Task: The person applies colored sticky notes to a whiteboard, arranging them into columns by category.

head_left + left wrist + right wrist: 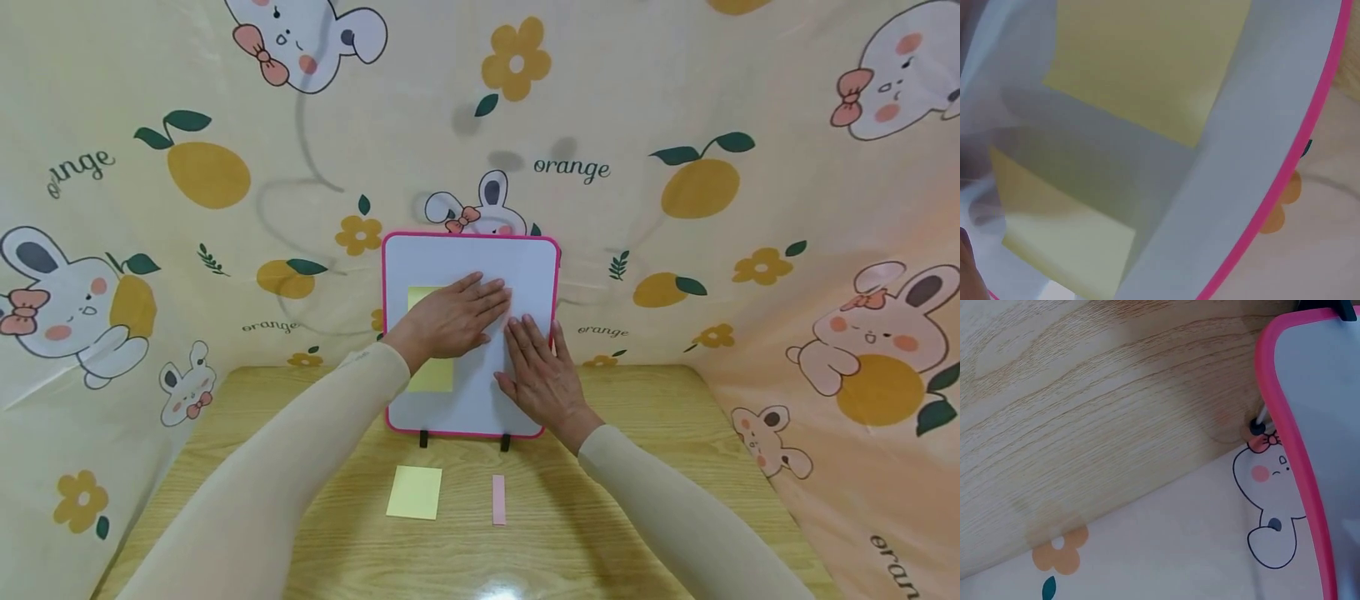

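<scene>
A whiteboard (472, 412) with a pink rim stands upright on two small black feet. Two yellow sticky notes are on its left side: an upper note (422, 294) partly covered by my left hand and a lower note (431, 377). My left hand (457, 315) lies over the middle of the board, fingers straight and pointing right. On the board's right part, my right hand (543, 375) rests with straight fingers pointing up, its outer edge over the pink rim. The left wrist view shows both notes, the lower sticky note (1141, 56) filling its top.
On the wooden table (345, 542) in front of the board lie a yellow sticky note (415, 492) and a narrow pink strip (498, 500). A patterned cloth (450, 117) with rabbits and oranges hangs behind and at both sides.
</scene>
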`<state>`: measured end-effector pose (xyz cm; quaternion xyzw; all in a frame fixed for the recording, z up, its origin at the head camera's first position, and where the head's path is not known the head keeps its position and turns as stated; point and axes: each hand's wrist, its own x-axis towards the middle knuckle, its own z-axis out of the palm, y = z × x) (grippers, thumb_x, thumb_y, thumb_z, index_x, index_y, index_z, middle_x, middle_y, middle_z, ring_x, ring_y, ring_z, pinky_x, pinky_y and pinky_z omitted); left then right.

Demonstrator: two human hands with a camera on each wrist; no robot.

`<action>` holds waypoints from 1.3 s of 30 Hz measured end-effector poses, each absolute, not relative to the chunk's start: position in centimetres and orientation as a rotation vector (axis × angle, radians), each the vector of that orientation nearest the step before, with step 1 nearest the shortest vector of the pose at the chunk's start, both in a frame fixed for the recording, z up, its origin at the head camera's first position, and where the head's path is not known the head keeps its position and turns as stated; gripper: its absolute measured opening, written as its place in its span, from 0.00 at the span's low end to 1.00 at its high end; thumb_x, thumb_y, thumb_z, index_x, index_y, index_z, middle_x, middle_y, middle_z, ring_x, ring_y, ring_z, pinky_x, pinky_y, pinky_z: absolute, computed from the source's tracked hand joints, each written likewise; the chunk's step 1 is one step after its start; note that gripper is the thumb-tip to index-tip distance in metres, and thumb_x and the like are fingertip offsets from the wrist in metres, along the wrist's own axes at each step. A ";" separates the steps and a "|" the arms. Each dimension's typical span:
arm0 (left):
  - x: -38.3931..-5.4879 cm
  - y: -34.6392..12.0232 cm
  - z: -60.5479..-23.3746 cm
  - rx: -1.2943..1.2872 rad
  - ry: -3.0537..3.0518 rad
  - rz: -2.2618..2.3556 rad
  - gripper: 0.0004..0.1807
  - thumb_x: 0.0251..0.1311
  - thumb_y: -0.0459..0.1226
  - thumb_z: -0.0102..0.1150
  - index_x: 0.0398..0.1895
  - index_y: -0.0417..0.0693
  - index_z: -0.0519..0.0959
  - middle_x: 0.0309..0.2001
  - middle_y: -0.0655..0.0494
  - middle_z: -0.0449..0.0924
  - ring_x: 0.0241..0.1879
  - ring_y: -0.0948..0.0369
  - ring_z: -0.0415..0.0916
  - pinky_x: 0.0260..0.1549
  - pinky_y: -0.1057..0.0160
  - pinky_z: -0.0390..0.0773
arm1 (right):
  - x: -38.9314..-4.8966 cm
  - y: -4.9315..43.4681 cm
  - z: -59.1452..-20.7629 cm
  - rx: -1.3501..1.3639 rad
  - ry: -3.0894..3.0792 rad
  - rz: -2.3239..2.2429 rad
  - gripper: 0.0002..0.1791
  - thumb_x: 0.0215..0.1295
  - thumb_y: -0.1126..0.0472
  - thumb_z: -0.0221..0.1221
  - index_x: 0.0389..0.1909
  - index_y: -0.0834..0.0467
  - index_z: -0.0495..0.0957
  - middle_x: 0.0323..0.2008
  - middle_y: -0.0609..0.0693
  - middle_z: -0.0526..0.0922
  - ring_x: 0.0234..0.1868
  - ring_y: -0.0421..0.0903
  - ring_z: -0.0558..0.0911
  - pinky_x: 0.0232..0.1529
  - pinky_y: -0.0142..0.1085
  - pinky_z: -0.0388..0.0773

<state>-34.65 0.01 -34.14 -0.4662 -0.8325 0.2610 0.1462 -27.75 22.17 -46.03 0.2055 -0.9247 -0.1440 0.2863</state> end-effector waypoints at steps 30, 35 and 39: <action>-34.4 -0.6 -35.0 -1.275 -2.429 0.700 0.42 0.81 0.58 0.40 0.87 0.51 0.44 0.87 0.57 0.40 0.87 0.55 0.34 0.85 0.51 0.32 | -27.7 22.0 -45.8 0.532 -2.486 -0.440 0.47 0.79 0.35 0.44 0.85 0.60 0.45 0.87 0.53 0.41 0.87 0.54 0.40 0.85 0.62 0.42; -34.0 -0.7 -35.7 -1.276 -2.449 0.664 0.41 0.81 0.57 0.39 0.87 0.50 0.45 0.87 0.56 0.40 0.87 0.55 0.35 0.85 0.51 0.33 | -27.6 22.0 -46.0 0.533 -2.505 -0.431 0.47 0.79 0.35 0.44 0.85 0.59 0.45 0.87 0.53 0.40 0.87 0.53 0.38 0.85 0.61 0.39; -33.7 -0.6 -36.6 -1.282 -2.470 0.612 0.40 0.82 0.56 0.40 0.87 0.49 0.46 0.87 0.54 0.41 0.87 0.55 0.36 0.85 0.51 0.33 | -27.4 22.0 -46.1 0.532 -2.517 -0.420 0.46 0.79 0.35 0.43 0.85 0.59 0.46 0.87 0.53 0.40 0.87 0.53 0.38 0.85 0.61 0.38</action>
